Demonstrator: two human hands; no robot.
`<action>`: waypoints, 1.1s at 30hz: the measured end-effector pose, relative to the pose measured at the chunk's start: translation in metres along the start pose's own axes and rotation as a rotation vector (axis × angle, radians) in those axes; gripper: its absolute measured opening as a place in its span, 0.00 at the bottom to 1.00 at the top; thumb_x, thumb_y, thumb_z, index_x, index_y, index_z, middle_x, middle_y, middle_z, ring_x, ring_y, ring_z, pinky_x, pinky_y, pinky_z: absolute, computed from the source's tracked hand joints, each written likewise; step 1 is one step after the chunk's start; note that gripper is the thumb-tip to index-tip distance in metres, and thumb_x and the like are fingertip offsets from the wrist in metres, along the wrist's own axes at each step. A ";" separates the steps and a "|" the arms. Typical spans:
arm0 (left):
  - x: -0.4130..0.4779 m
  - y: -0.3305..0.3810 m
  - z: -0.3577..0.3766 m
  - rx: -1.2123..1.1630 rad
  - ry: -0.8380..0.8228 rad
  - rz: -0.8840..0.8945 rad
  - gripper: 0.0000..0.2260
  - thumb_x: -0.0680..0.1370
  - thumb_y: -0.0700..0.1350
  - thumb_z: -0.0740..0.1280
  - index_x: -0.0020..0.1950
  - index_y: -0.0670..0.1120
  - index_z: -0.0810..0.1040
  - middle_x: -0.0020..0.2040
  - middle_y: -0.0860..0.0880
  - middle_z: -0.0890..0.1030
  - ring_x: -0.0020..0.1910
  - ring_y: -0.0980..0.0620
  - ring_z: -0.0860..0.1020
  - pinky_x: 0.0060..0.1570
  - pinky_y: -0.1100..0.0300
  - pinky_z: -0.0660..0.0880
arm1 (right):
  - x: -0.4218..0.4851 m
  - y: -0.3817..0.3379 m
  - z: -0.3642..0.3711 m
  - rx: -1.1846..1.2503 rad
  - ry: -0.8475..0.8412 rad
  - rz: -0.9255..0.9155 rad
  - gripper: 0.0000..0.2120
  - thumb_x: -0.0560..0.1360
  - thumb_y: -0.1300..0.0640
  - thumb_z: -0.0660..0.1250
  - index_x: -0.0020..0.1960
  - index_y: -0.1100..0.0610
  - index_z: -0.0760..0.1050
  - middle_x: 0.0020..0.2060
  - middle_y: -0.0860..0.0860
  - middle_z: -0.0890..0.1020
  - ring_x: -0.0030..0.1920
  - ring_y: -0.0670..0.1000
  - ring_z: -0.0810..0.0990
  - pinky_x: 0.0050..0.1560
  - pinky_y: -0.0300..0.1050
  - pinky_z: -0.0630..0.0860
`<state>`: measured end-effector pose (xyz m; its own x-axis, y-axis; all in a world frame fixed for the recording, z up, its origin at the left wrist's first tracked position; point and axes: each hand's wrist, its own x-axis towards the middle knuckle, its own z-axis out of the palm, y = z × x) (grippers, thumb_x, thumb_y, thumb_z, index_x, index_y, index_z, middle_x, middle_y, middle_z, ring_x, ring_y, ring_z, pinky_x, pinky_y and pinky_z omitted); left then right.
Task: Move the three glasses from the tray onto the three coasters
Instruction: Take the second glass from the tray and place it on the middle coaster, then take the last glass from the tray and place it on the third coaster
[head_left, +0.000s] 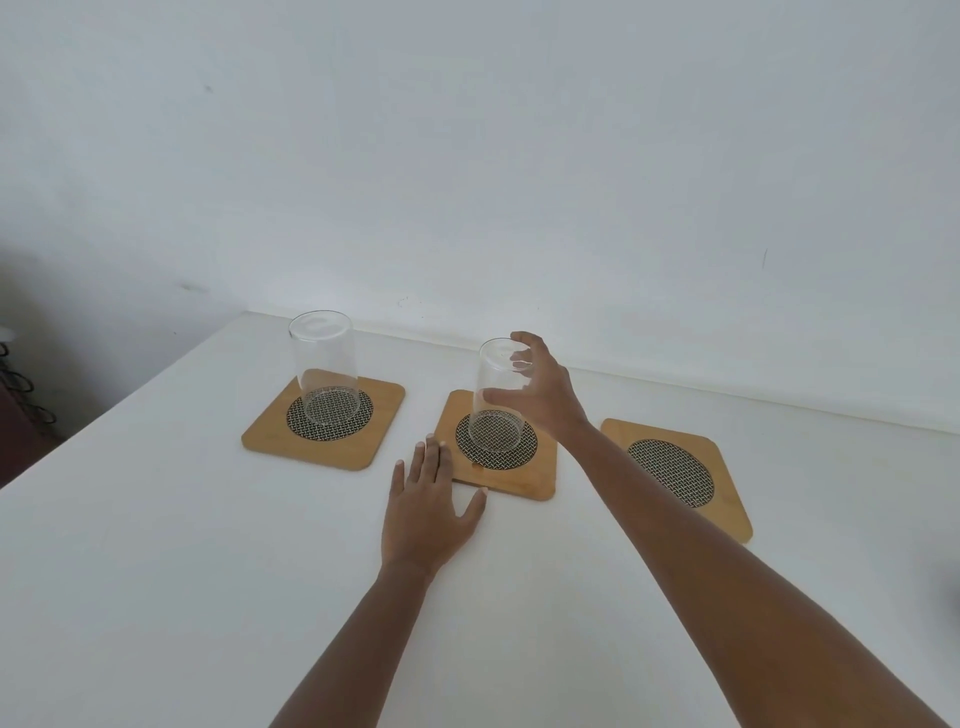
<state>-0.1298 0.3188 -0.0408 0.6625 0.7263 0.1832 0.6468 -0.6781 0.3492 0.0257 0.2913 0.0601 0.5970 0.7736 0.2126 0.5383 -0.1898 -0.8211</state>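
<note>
Three square wooden coasters with dark woven round centres lie in a row on the white table. A clear glass (324, 374) stands alone on the left coaster (270, 434). A second clear glass (496, 400) stands on the middle coaster (540, 480), and my right hand (545, 395) wraps around its upper right side, thumb in front and fingers behind. The right coaster (727, 506) carries nothing. My left hand (426, 512) rests flat on the table with fingers spread, fingertips and thumb at the middle coaster's front left edge. No third glass and no tray are in view.
The white table (156, 571) meets a white wall along its far edge. Its left edge drops off toward dark furniture (21, 415). A dark blurred shape (955, 597) shows at the right border.
</note>
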 end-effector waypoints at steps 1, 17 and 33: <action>0.000 0.000 0.000 0.004 -0.001 0.002 0.33 0.78 0.60 0.52 0.76 0.44 0.49 0.79 0.46 0.49 0.78 0.51 0.48 0.76 0.53 0.45 | 0.000 0.000 0.000 -0.003 0.000 -0.001 0.37 0.62 0.60 0.77 0.67 0.55 0.63 0.59 0.59 0.74 0.59 0.55 0.74 0.60 0.45 0.69; 0.000 0.000 0.000 0.000 0.006 0.000 0.33 0.78 0.60 0.53 0.76 0.44 0.49 0.79 0.47 0.49 0.78 0.51 0.49 0.76 0.53 0.45 | -0.003 0.001 0.006 -0.001 0.031 0.010 0.38 0.64 0.58 0.76 0.68 0.53 0.61 0.62 0.59 0.73 0.61 0.55 0.73 0.58 0.44 0.68; -0.010 0.005 -0.005 0.001 -0.010 0.035 0.31 0.79 0.58 0.53 0.76 0.43 0.50 0.79 0.47 0.51 0.78 0.51 0.47 0.76 0.55 0.45 | -0.073 0.027 -0.022 -0.112 0.177 0.035 0.30 0.74 0.54 0.66 0.71 0.62 0.58 0.68 0.60 0.65 0.70 0.55 0.64 0.65 0.37 0.58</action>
<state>-0.1350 0.3088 -0.0363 0.6884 0.7009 0.1865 0.6234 -0.7032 0.3419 0.0095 0.2162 0.0343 0.7062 0.6490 0.2830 0.5723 -0.2879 -0.7679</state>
